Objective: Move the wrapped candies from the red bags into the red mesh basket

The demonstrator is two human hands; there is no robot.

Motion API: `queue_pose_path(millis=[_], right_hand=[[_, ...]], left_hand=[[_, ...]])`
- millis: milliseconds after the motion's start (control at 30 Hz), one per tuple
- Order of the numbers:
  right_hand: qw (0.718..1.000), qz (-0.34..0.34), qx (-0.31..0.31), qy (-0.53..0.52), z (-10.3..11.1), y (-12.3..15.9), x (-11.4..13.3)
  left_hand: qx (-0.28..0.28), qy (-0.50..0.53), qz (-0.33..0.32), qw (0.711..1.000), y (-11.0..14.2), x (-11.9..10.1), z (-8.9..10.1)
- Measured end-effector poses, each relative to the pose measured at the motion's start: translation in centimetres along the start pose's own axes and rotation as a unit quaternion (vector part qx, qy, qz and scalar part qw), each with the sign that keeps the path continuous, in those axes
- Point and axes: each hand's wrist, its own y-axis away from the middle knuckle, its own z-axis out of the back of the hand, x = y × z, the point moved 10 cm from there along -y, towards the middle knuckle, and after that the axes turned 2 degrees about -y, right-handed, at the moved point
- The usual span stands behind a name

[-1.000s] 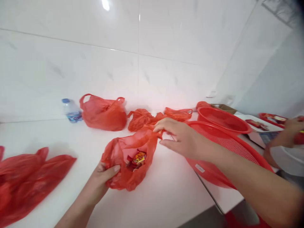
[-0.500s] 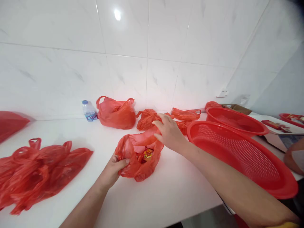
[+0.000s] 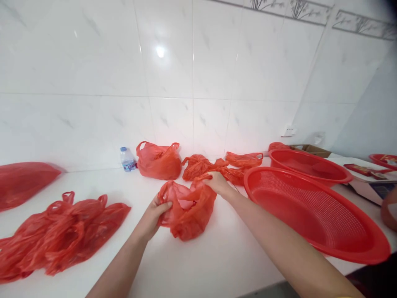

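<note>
A red plastic bag (image 3: 194, 215) is held between both my hands above the white table, its mouth partly open toward me. My left hand (image 3: 156, 213) grips the bag's left side, thumb on the outside. At the far right of the rim, my right hand (image 3: 217, 182) pinches the thin plastic. Only a dark sliver of the contents shows through the opening. Just behind it stand a full red bag (image 3: 159, 161) with upright handles and a crumpled red bag (image 3: 197, 167).
Loose red bags (image 3: 71, 231) lie heaped on the left. A water bottle (image 3: 127, 159) stands by the tiled wall. To the right are a large red colander (image 3: 297, 211), a red basin (image 3: 310, 165), a scale (image 3: 359, 169) with red packets, and part of another person's arm (image 3: 389, 209).
My right hand has closed on the bag's rim, where it was open above it before. The bag's mouth has narrowed, hiding the yellow packet inside. The view has tilted up.
</note>
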Motion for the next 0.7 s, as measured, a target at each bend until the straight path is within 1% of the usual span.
queue_pose_path(millis=[33,100,167,233,300,333,367,433,500,567,633,700], right_hand=[[1.0,-0.005,-0.007,-0.026,0.2,-0.3,-0.1],[0.997,-0.001,-0.042,-0.069,1.6,-0.6,0.2],[0.988,0.011,-0.095,-0.124,3.7,-0.7,0.9],[0.974,0.023,-0.136,-0.177,5.6,-0.4,1.7],[0.964,0.032,-0.153,-0.213,6.8,0.0,2.3],[0.96,0.034,-0.148,-0.235,7.1,0.1,2.6],[0.955,0.035,-0.135,-0.26,7.0,0.1,2.8],[0.943,0.032,-0.096,-0.318,6.3,-0.1,3.0],[0.929,0.028,-0.061,-0.364,5.2,-0.4,3.0],[0.922,0.022,-0.04,-0.385,4.2,-0.8,2.8],[0.912,0.013,-0.02,-0.41,3.1,-1.3,2.3],[0.899,0.009,-0.003,-0.437,2.1,-1.7,1.8]], left_hand=[[-0.009,-0.005,-0.011,1.0,-0.5,-1.2,0.1],[-0.036,-0.026,-0.05,0.998,-1.5,-4.6,0.5],[-0.078,-0.057,-0.111,0.989,-2.4,-9.1,1.0],[-0.136,-0.085,-0.164,0.973,-2.6,-13.3,1.6],[-0.165,-0.13,-0.189,0.959,-2.6,-16.1,1.6],[-0.17,-0.164,-0.187,0.954,-2.6,-16.8,1.4],[-0.17,-0.203,-0.18,0.947,-2.5,-17.2,1.3],[-0.176,-0.271,-0.163,0.932,-2.4,-17.3,1.4],[-0.178,-0.29,-0.154,0.928,-2.0,-17.0,1.7],[-0.158,-0.249,-0.147,0.944,-1.8,-16.4,2.0],[-0.109,-0.176,-0.145,0.967,-1.7,-15.8,2.0],[-0.082,-0.124,-0.177,0.973,-1.4,-15.4,2.7]])
